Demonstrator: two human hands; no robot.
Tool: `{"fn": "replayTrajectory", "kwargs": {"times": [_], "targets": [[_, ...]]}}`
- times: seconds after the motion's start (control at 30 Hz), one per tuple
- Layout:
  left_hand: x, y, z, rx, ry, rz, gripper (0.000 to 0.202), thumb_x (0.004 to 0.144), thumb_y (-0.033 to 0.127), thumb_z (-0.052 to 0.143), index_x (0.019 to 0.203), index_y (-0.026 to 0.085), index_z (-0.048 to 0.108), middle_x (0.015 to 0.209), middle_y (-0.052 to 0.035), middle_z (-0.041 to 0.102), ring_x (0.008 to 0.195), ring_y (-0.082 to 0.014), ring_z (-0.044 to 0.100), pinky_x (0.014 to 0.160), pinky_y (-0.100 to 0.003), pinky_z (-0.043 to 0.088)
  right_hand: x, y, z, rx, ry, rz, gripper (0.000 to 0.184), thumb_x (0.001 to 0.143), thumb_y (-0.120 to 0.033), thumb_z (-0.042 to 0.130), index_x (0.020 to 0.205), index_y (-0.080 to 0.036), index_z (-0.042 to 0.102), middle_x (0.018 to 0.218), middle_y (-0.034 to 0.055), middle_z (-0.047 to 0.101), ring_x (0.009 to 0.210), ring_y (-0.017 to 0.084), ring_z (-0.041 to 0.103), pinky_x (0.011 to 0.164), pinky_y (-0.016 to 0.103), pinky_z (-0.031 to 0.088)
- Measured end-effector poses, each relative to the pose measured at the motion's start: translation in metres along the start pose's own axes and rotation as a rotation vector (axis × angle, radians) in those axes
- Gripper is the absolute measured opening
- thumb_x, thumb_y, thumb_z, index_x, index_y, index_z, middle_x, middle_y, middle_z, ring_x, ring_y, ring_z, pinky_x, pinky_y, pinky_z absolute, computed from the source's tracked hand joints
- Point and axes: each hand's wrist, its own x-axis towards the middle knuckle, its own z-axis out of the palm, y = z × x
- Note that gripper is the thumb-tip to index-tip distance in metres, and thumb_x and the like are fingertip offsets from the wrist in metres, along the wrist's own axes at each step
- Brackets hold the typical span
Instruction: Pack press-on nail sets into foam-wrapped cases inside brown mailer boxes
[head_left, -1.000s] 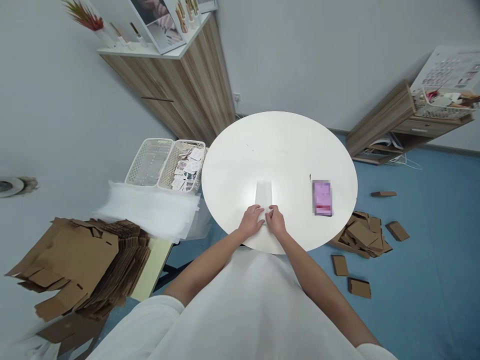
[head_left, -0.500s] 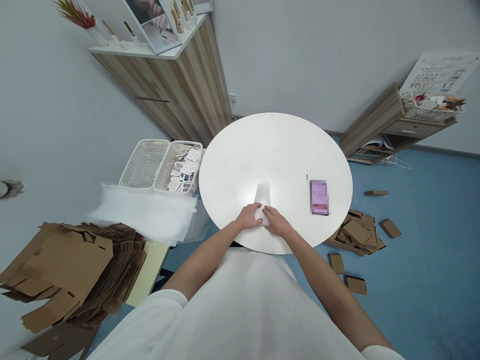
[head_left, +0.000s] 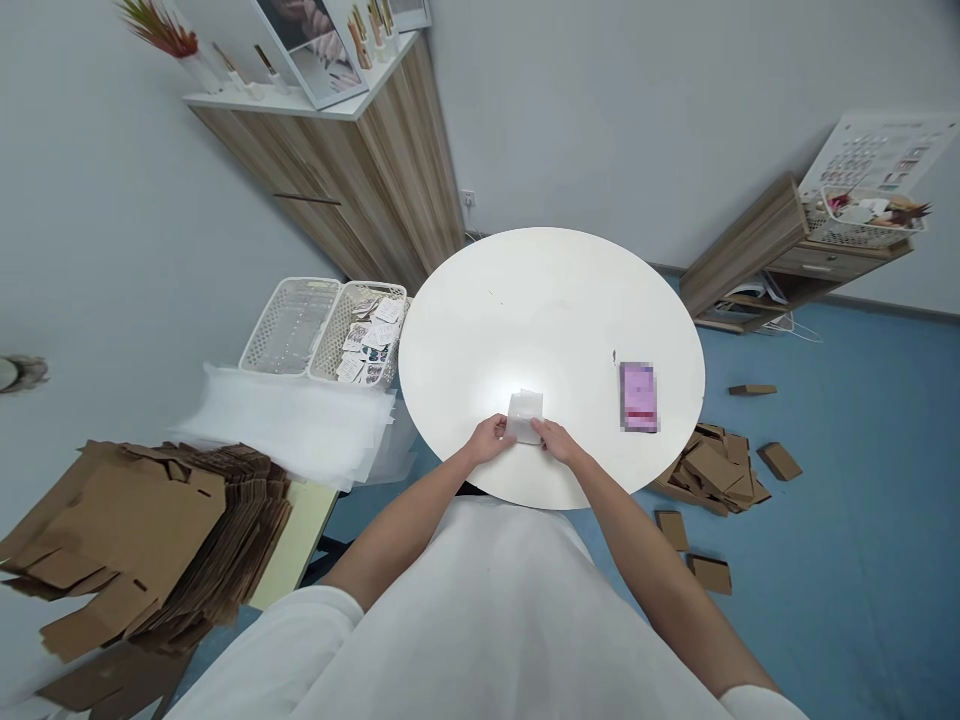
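Note:
A small, roughly square packet point(head_left: 526, 408), wrapped in thin whitish translucent sheet, lies near the front edge of the round white table point(head_left: 540, 290). My left hand point(head_left: 491, 438) grips the packet's lower left side, its fingers curled in. At the lower right side, my right hand point(head_left: 556, 440) pinches it between thumb and fingers. What is inside the wrapping cannot be made out. To the right on the table lies a pixelated purple rectangle point(head_left: 638, 397), perhaps a phone.
On the left are a basket of printed cards point(head_left: 371, 335), an open basket point(head_left: 289, 325), translucent sheets point(head_left: 292, 420) and stacked flat cardboard point(head_left: 150, 520). Small brown boxes point(head_left: 724, 470) are piled on the floor at right. Wooden cabinets point(head_left: 397, 170) stand behind.
The long loose end of the sheet that stretched away from me is now folded over, leaving a compact packet. My hands have moved apart from its top to its two sides.

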Motion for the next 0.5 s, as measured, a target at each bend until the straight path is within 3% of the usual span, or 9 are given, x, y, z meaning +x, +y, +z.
{"fn": "replayTrajectory", "kwargs": {"times": [0.1,0.33,0.5], "targets": [[0.01,0.001,0.002,0.014,0.059,-0.076,0.021,0.073,0.029,0.056,0.091,0.017,0.055,0.089,-0.0037,0.063,0.078,-0.0138,0.059,0.072,-0.028,0.046,0.01,0.0,0.004,-0.018,0.112,0.053,0.037,0.08,-0.049,0.035,0.088,-0.018,0.055,0.082,0.0044,0.062,0.07,0.015,0.055,0.061,0.025,0.041],[0.017,0.004,0.007,0.109,0.204,-0.181,0.023,0.072,0.033,0.057,0.089,0.019,0.053,0.078,-0.0007,0.062,0.074,-0.014,0.059,0.069,-0.027,0.045,0.018,0.004,0.02,-0.065,0.273,0.143,0.036,0.081,-0.047,0.033,0.102,-0.019,0.042,0.084,0.006,0.061,0.07,0.017,0.057,0.06,0.026,0.04],[0.019,0.007,0.013,0.156,0.282,-0.209,0.016,0.071,0.03,0.057,0.083,0.019,0.056,0.08,-0.0021,0.062,0.075,-0.0143,0.058,0.069,-0.026,0.044,0.019,0.004,0.029,-0.112,0.391,0.135,0.035,0.081,-0.047,0.031,0.098,-0.019,0.045,0.084,0.0074,0.057,0.068,0.018,0.055,0.06,0.028,0.041]]}}
